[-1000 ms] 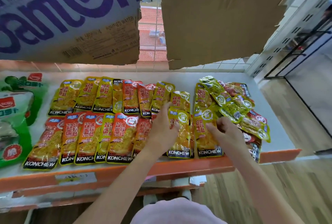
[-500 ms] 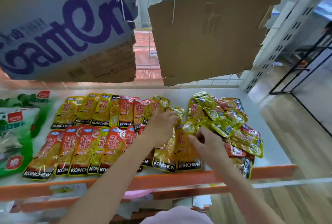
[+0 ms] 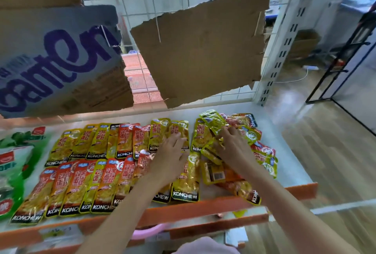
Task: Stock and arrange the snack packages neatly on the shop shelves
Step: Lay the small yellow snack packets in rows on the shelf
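Head view, shop shelf [image 3: 284,172] with orange front lip, looking down from standing height.

Done so far, judging by the layout: two rows of Konchew snack packets lie flat and overlapping like shingles on the shelf. Back row [image 3: 114,141] runs from about 9 o'clock toward centre; front row [image 3: 81,186] sits just behind the lip, labels readable, bottoms roughly aligned. Both rows mix orange and yellow packs. The front row's right end is a yellow packet [image 3: 186,180], squared to the lip.

Left to do: a loose heap of packets [image 3: 262,152] at 2 to 3 o'clock of centre, tilted every way, some face down with a barcode showing, one hanging at the lip at 4 o'clock. The right part of the shelf past the heap carries nothing yet. Estimate: roughly two thirds arranged, one third unsorted.

Hands: left hand [image 3: 173,158] lies flat, fingers spread, pressing on the right end of the back row where it meets the front row; it appears to steady or nudge those packs. Right hand [image 3: 234,147] is on the heap, fingers curled onto a green-yellow packet [image 3: 211,119] at the top of the pile; the grip looks like a pinch, though blur hides the thumb.

Other: green snack bags [image 3: 14,164] at 9 o'clock; torn cardboard sheets [image 3: 203,46] hang on the wire back panel at 12 o'clock.

Likely current step: drawing the next packet from the heap to extend the back row.
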Demonstrator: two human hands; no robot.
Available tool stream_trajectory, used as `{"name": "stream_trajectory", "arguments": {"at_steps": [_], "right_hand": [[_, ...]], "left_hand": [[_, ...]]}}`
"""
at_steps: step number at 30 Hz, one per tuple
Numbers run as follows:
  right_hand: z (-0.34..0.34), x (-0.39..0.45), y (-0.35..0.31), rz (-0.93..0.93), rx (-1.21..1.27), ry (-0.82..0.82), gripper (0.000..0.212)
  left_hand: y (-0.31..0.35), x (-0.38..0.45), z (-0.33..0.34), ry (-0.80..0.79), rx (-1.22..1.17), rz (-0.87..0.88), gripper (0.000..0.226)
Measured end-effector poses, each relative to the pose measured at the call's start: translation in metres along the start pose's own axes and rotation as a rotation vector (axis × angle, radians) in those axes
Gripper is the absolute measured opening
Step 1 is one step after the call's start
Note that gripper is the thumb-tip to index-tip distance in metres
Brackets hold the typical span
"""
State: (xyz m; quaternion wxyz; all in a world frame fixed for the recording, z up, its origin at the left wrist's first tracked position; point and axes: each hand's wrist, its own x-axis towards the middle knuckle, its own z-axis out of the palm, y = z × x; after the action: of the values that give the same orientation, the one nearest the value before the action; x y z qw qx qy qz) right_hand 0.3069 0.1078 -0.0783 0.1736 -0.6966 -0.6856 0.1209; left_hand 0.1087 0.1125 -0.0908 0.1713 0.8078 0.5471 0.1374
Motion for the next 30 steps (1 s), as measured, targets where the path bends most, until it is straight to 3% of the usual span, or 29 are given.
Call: {"name": "stream_trajectory", "arguments": {"at_steps": [3, 7, 16, 24, 30], "right_hand": [[-0.004, 0.023, 0.013, 0.075, -0.063, -0.021, 0.048], [0.006, 0.04, 0.02, 0.123, -0.236, -0.085, 0.074], [0.019, 0.035, 0.028, 0.146, -0.045, 0.054, 0.077], [0.019, 0.033, 0.038, 0.132, 0.231, 0.155, 0.066], [0.021, 0.034, 0.039, 0.07, 0.228, 0.121, 0.066]], "left_hand": [[0.006, -0.011, 0.01, -0.067, 0.117, 0.016, 0.047], [0.015, 0.0, 0.012, -0.024, 0.126, -0.073, 0.043], [0.048, 0.073, 0.021, -0.07, 0.226, -0.34, 0.077], [0.042, 0.072, 0.011, 0.218, -0.18, -0.384, 0.055], [0.025, 0.058, 0.003, 0.179, 0.212, -0.332, 0.059]]}}
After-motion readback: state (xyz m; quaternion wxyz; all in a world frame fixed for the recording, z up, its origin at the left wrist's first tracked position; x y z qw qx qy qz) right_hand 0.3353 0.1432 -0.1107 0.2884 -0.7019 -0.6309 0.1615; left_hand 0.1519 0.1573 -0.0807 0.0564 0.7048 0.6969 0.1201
